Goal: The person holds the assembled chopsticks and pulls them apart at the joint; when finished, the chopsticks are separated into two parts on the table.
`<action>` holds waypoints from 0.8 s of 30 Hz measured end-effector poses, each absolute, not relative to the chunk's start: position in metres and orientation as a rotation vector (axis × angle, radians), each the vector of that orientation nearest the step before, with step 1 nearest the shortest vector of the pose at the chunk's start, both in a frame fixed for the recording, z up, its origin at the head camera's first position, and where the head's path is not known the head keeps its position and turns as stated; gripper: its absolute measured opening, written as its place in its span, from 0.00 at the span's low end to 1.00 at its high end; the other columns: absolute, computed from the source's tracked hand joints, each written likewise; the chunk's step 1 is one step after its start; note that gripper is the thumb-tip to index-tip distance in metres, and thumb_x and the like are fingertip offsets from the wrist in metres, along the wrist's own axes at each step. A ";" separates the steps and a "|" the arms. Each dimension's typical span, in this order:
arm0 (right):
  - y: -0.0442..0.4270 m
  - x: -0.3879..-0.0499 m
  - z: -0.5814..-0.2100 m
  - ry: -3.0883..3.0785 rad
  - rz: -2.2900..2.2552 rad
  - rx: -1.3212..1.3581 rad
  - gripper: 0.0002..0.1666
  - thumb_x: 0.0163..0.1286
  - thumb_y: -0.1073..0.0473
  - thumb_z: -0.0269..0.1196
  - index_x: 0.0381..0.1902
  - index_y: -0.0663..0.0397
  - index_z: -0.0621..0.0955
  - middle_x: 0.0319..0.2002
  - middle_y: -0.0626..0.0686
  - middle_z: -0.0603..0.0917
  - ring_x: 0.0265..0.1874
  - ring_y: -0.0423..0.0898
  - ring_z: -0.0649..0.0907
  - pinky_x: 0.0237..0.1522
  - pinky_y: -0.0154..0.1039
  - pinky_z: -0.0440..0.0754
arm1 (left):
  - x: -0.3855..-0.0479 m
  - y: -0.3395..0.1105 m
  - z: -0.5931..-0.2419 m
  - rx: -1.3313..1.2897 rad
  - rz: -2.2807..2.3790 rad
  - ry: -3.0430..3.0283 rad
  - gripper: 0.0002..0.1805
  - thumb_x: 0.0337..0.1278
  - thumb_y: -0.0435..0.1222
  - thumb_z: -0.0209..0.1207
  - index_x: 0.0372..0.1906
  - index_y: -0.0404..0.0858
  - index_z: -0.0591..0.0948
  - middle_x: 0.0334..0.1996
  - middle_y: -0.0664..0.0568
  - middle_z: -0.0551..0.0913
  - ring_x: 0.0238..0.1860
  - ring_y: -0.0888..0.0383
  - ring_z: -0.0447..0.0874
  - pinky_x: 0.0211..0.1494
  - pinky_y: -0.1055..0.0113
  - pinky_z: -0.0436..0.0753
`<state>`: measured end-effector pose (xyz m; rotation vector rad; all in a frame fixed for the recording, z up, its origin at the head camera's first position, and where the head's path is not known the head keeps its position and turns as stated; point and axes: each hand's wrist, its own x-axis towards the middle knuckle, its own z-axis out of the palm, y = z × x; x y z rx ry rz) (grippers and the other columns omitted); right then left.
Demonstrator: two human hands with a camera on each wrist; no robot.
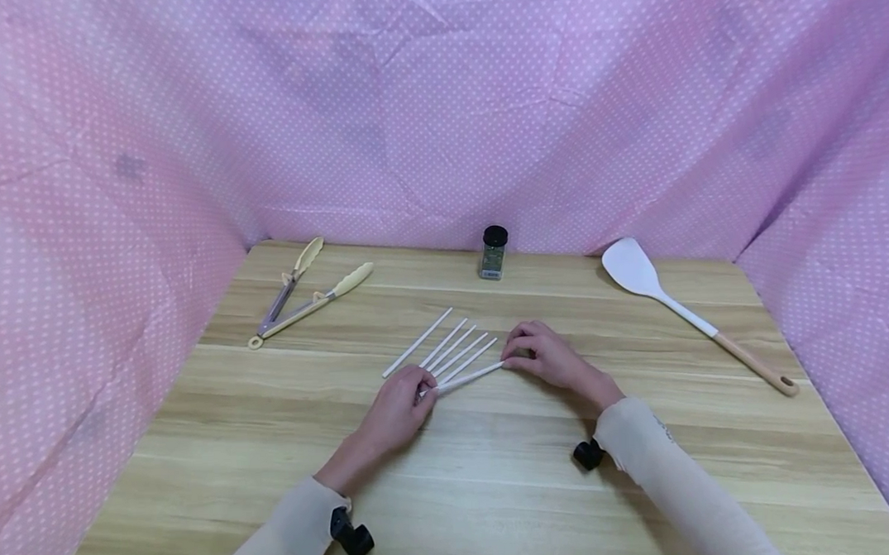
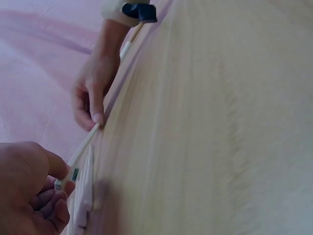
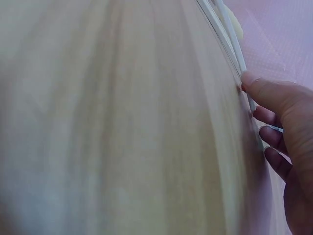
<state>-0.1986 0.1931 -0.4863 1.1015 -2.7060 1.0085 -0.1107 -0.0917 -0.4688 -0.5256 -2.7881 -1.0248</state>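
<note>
Several thin white sticks lie side by side at a slant on the wooden table. The nearest white stick is pinched at its left end by my left hand and at its right end by my right hand. In the left wrist view, my left hand holds the near end of the stick, and my right hand has the far end. The right wrist view has my right hand with thumb and finger on the stick.
Open tongs with cream tips lie at the table's back left. A black-capped spice jar stands at the back middle. On the right lies a white spatula with a wood-coloured handle. Pink dotted cloth hangs behind and beside the table.
</note>
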 end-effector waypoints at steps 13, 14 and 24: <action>0.185 -0.181 -0.458 -2.774 1.129 1.085 0.08 0.63 0.63 0.66 0.40 0.53 0.85 0.36 0.47 0.86 0.32 0.36 0.79 0.36 0.33 0.79 | -0.138 -0.102 -0.445 -0.672 -1.123 -2.852 0.03 0.60 0.31 0.59 0.38 0.37 0.81 0.32 0.55 0.77 0.33 0.63 0.73 0.36 0.71 0.75; 0.183 -0.179 -0.456 -2.752 1.124 1.103 0.08 0.62 0.63 0.66 0.40 0.53 0.85 0.36 0.47 0.86 0.33 0.36 0.79 0.37 0.33 0.79 | -0.140 -0.101 -0.443 -0.690 -1.128 -2.853 0.04 0.61 0.31 0.58 0.39 0.37 0.81 0.33 0.55 0.78 0.34 0.63 0.74 0.37 0.70 0.76; 0.162 -0.171 -0.437 -2.727 1.082 1.120 0.06 0.66 0.60 0.63 0.40 0.49 0.84 0.33 0.42 0.83 0.29 0.34 0.77 0.33 0.31 0.77 | -0.151 -0.080 -0.427 -0.849 -1.003 -2.833 0.04 0.62 0.33 0.58 0.38 0.41 0.81 0.34 0.57 0.78 0.34 0.64 0.73 0.40 0.70 0.76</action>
